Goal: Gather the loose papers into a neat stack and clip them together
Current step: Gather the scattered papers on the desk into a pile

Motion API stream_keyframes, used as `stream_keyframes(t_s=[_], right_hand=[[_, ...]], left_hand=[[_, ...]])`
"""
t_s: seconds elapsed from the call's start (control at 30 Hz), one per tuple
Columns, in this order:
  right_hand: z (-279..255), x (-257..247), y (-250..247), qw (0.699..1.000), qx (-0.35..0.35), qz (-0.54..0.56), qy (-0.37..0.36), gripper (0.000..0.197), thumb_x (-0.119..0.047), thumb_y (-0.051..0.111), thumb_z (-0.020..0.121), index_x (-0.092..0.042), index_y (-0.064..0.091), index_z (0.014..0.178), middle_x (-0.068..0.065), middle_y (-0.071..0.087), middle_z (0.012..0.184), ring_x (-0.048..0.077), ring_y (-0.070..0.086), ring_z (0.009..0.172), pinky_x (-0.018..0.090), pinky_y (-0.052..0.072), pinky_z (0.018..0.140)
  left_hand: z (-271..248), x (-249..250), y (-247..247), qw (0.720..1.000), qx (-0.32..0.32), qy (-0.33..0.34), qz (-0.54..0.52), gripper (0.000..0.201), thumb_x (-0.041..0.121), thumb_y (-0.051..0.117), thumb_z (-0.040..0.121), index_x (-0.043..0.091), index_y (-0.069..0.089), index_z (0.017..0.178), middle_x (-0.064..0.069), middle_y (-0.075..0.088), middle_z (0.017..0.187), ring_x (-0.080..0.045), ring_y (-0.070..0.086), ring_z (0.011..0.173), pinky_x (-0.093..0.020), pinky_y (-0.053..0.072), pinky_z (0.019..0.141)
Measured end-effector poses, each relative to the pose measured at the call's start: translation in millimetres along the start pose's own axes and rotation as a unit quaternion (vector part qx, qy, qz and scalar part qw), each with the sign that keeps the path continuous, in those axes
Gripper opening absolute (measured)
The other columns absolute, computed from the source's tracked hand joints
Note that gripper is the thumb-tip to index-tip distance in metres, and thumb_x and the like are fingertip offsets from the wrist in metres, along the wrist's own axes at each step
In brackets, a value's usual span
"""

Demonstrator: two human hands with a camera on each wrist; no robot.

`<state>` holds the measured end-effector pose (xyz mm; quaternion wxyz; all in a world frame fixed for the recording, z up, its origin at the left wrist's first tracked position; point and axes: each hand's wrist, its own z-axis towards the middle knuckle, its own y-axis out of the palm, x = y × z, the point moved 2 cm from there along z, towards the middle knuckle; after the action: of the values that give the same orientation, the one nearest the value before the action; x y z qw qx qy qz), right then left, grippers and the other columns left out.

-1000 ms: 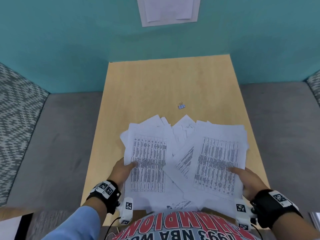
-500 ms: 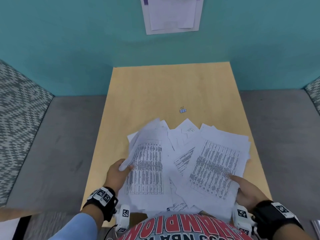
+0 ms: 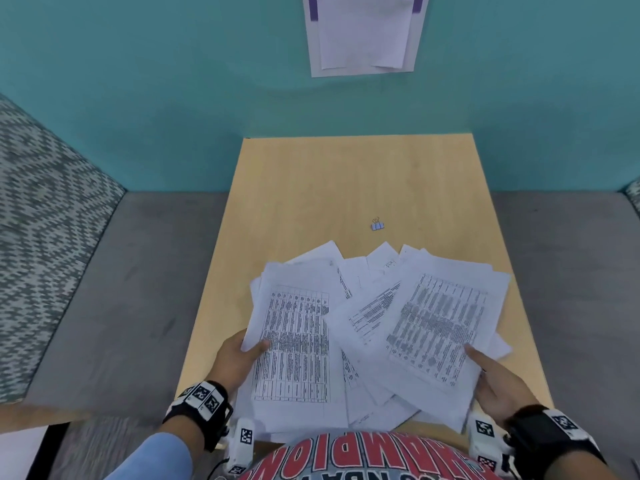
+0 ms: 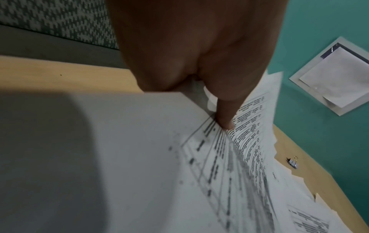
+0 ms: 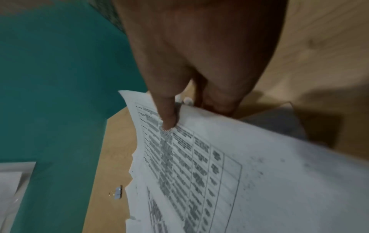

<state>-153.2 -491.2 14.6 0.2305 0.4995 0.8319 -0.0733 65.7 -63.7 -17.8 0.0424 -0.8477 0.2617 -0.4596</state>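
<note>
Several printed sheets lie fanned over the near half of the wooden table. My left hand pinches the left bundle of papers at its left edge, thumb on top, fingers hidden beneath. In the left wrist view the thumb presses on the printed sheet. My right hand holds the right bundle of papers at its right edge, thumb on top; the right wrist view shows that thumb on the page. A small binder clip lies alone beyond the papers.
The table's far half is bare wood. A teal wall stands behind it with a paper notice taped up. Grey seating flanks the table on both sides, with patterned cushions at the left.
The left bundle, lifted and curled half a second ago, has flattened and shifted towards the middle. The right bundle has swung a little leftward, tilted. Both hands keep their grips.
</note>
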Motion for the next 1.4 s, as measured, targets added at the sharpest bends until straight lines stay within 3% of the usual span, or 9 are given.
stream_keyframes(t_s=[0.2, 0.33, 0.53, 0.67, 0.87, 1.0, 1.17, 1.3, 1.4], right_hand=[[16.2, 7.1, 16.1, 0.992, -0.001, -0.113, -0.061, 0.036, -0.009, 0.071, 0.097, 0.003, 0.062, 0.13, 0.024, 0.071, 0.125, 0.043, 0.07, 0.109, 0.062, 0.052, 0.102], [8.6, -2.3, 23.5, 0.978, 0.04, -0.161, -0.128, 0.009, 0.0, 0.065, 0.099, 0.002, 0.063, 0.108, 0.018, 0.068, 0.099, 0.029, 0.057, 0.072, 0.038, 0.047, 0.061], [-19.9, -46.1, -0.3, 0.966, -0.027, -0.176, -0.188, 0.027, -0.003, 0.062, 0.101, -0.004, 0.063, 0.128, -0.003, 0.067, 0.095, 0.014, 0.048, 0.061, 0.023, 0.04, 0.05], [-43.7, -85.3, -9.5, 0.966, -0.075, -0.148, -0.198, 0.034, 0.0, 0.058, 0.101, -0.011, 0.063, 0.133, 0.0, 0.073, 0.12, 0.001, 0.077, 0.082, 0.026, 0.05, 0.07], [-62.6, -123.5, 6.9, 0.955, -0.109, -0.121, -0.247, 0.029, 0.003, 0.06, 0.099, -0.004, 0.066, 0.127, 0.013, 0.08, 0.113, 0.026, 0.08, 0.094, 0.035, 0.066, 0.065], [-61.8, -132.1, 42.9, 0.944, -0.134, -0.154, -0.258, 0.031, -0.001, 0.067, 0.094, 0.003, 0.067, 0.126, 0.023, 0.073, 0.126, 0.04, 0.073, 0.11, 0.053, 0.057, 0.099], [-77.8, -147.2, 84.6, 0.934, -0.17, -0.154, -0.273, 0.033, 0.006, 0.062, 0.096, 0.002, 0.064, 0.129, 0.015, 0.079, 0.113, 0.026, 0.08, 0.093, 0.032, 0.065, 0.068], [-93.7, -159.0, 106.6, 0.935, -0.175, -0.126, -0.282, 0.012, 0.005, 0.059, 0.098, 0.0, 0.067, 0.105, -0.004, 0.079, 0.067, 0.005, 0.072, 0.053, 0.017, 0.054, 0.047], [-85.6, -153.5, 117.2, 0.927, -0.182, -0.155, -0.29, 0.014, -0.003, 0.069, 0.095, -0.011, 0.072, 0.107, -0.014, 0.081, 0.084, 0.001, 0.07, 0.071, 0.018, 0.051, 0.068]], left_hand=[[-3.3, 8.3, 0.4, 1.0, -0.014, 0.011, 0.016, 0.025, 0.028, 0.077, 0.097, 0.022, 0.072, 0.122, 0.0, 0.08, 0.109, -0.02, 0.073, 0.1, -0.032, 0.055, 0.084], [-1.8, 12.3, -8.3, 1.0, 0.001, 0.012, 0.012, 0.018, 0.023, 0.077, 0.098, 0.017, 0.076, 0.115, -0.008, 0.081, 0.102, -0.029, 0.073, 0.094, -0.043, 0.058, 0.089], [1.5, 26.5, -33.8, 0.999, 0.039, 0.028, 0.003, 0.02, 0.022, 0.077, 0.098, 0.021, 0.076, 0.118, -0.007, 0.082, 0.114, -0.032, 0.075, 0.109, -0.054, 0.056, 0.105], [2.9, 52.0, -43.2, 0.998, 0.042, 0.056, 0.006, 0.024, 0.022, 0.076, 0.098, 0.015, 0.076, 0.121, -0.005, 0.082, 0.111, -0.031, 0.076, 0.108, -0.047, 0.059, 0.096], [-5.8, 110.1, -22.8, 0.995, 0.002, 0.101, -0.016, 0.025, 0.028, 0.077, 0.097, 0.018, 0.077, 0.12, 0.003, 0.084, 0.108, -0.023, 0.078, 0.104, -0.036, 0.059, 0.088], [-14.1, 149.9, 5.1, 0.988, -0.034, 0.148, -0.025, 0.027, 0.028, 0.077, 0.097, 0.019, 0.077, 0.123, 0.002, 0.083, 0.115, -0.024, 0.077, 0.111, -0.043, 0.06, 0.099], [-30.4, 191.9, 27.7, 0.978, -0.058, 0.193, -0.047, 0.028, 0.023, 0.074, 0.1, 0.016, 0.076, 0.126, -0.001, 0.082, 0.12, -0.024, 0.078, 0.113, -0.043, 0.061, 0.1], [-40.3, 212.1, 30.3, 0.975, -0.078, 0.184, -0.099, 0.023, 0.014, 0.072, 0.101, 0.009, 0.075, 0.123, -0.015, 0.081, 0.119, -0.035, 0.078, 0.106, -0.049, 0.065, 0.087], [-42.0, 215.5, 33.2, 0.975, -0.111, 0.164, -0.104, 0.024, 0.01, 0.07, 0.102, 0.008, 0.074, 0.126, -0.022, 0.078, 0.122, -0.05, 0.072, 0.114, -0.067, 0.06, 0.094]])
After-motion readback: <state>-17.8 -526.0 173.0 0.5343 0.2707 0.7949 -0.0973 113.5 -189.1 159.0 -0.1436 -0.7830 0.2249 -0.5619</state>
